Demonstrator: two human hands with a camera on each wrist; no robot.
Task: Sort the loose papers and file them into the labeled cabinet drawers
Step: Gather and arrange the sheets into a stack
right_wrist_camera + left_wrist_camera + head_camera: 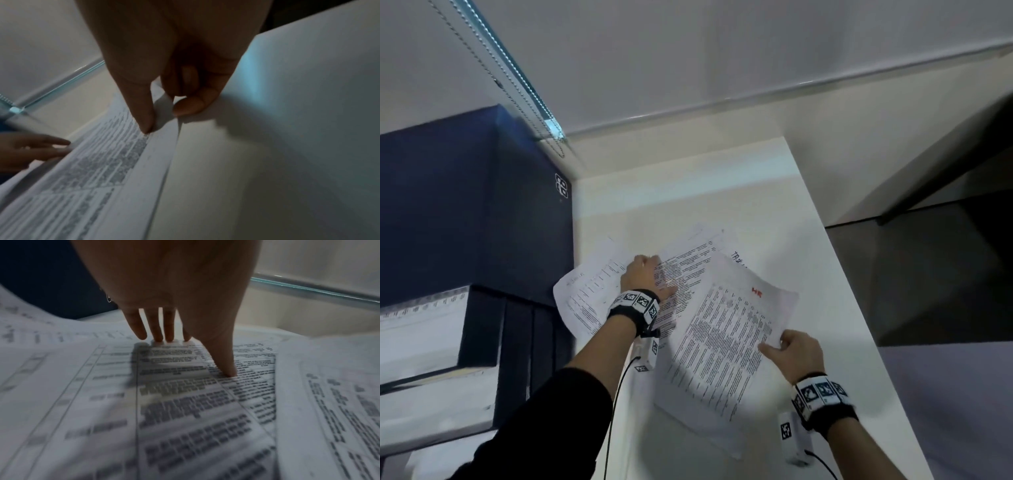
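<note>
Top sheet's near-right corner pinched by right hand; pile pinned by left hand.

Right thumb (144, 112) and a curled finger (193, 104) are closed on the corner of the HR-marked sheet (726, 329), whose long axis runs away and to the right from the right hand (796, 353). Left hand (643, 277), farther in, is laid with straight fingers (156, 331) spread flat on the loose papers (185, 402) on the white tabletop (835, 274). Dark blue cabinet (465, 205) stands to the left, nearer the left hand; likely next: sheet lifted clear.
</note>
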